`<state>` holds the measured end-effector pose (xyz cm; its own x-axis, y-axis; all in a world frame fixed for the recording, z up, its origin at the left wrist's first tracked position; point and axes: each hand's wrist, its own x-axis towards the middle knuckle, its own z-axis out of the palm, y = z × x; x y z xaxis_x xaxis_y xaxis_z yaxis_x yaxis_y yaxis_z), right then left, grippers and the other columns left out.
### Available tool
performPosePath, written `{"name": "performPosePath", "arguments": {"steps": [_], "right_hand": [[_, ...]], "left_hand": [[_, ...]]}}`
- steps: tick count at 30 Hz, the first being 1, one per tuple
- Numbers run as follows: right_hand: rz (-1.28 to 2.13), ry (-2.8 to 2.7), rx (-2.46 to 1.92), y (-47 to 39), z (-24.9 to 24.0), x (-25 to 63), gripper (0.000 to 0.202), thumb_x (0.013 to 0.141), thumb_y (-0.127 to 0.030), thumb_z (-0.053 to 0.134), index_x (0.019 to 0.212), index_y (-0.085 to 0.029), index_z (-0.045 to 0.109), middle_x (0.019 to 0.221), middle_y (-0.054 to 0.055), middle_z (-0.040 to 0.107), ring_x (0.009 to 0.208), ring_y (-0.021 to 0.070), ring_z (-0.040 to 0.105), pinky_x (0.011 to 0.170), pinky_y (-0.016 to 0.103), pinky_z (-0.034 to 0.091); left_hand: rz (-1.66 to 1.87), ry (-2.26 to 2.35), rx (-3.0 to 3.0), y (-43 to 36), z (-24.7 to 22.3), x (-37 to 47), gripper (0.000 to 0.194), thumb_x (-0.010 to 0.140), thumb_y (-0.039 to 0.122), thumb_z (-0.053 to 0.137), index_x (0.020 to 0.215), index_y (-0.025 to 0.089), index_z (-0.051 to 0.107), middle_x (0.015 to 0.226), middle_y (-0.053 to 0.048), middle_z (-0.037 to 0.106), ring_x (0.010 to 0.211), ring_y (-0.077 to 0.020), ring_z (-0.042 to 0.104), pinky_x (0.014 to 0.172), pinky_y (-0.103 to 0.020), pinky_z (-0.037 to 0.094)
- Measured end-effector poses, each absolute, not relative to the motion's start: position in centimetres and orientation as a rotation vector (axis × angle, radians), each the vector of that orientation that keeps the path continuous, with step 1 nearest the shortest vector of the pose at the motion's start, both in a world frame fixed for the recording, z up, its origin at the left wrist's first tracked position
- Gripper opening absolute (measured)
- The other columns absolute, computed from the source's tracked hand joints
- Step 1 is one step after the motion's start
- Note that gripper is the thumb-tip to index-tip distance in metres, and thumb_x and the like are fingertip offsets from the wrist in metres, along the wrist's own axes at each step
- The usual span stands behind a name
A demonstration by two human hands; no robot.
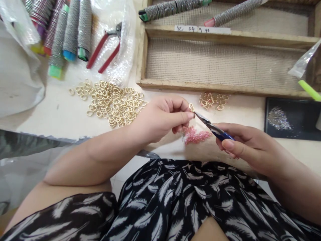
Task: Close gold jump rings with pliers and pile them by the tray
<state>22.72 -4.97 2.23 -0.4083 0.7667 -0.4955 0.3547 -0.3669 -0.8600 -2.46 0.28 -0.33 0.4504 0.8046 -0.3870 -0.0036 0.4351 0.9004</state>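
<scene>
Between the thumb and forefinger of my left hand (168,115) is pinched a small gold oval ring (191,107). My right hand (242,140) is closed around the blue handles of fine-nosed pliers (212,126), whose tips meet the ring's lower edge. Whether the tips grip the ring or something smaller on it, I cannot tell. Just below the fingertips lies a heap of pink beads (195,135). To the left of my left hand spreads a large pile of gold rings (115,102). A smaller group of gold rings, some with pink on them, (213,100) lies beyond the pliers.
A wooden frame with mesh compartments (200,83) stands at the back, holding wire-wrapped tubes (173,10). At right is a black tray (301,134) with tiny silvery pieces. Red-handled cutters (107,50) rest on plastic wrap, beside more wrapped tubes (71,31).
</scene>
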Motion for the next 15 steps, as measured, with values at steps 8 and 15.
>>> {"name": "performPosePath", "arguments": {"steps": [8, 15], "right_hand": [[1.623, -1.814, -1.526, -5.3, 1.9, 23.3, 0.05, 0.099, -0.061, 0.072, 0.138, -0.031, 0.078, 0.138, 0.006, 0.081, 0.125, 0.036, 0.076, 0.114, 0.054, 0.058], [1.374, -1.998, -1.499, -6.1, 0.9, 23.6, 0.05, 0.103, -0.056, 0.068, 0.146, -0.031, 0.073, 0.143, 0.006, 0.078, 0.129, 0.0374, 0.075, 0.113, 0.055, 0.06]], "left_hand": [[0.632, 1.033, 1.023, -0.1, -0.2, -2.3, 0.017, 0.083, 0.01, 0.071, 0.07, 0.019, 0.062, 0.056, 0.003, 0.061, 0.045, -0.0053, 0.05, 0.042, -0.016, 0.042], [0.626, 1.055, 1.1, -0.3, -0.3, -2.4, 0.019, 0.088, 0.014, 0.068, 0.072, 0.02, 0.059, 0.06, 0.003, 0.063, 0.047, -0.0069, 0.053, 0.045, -0.019, 0.047]]}}
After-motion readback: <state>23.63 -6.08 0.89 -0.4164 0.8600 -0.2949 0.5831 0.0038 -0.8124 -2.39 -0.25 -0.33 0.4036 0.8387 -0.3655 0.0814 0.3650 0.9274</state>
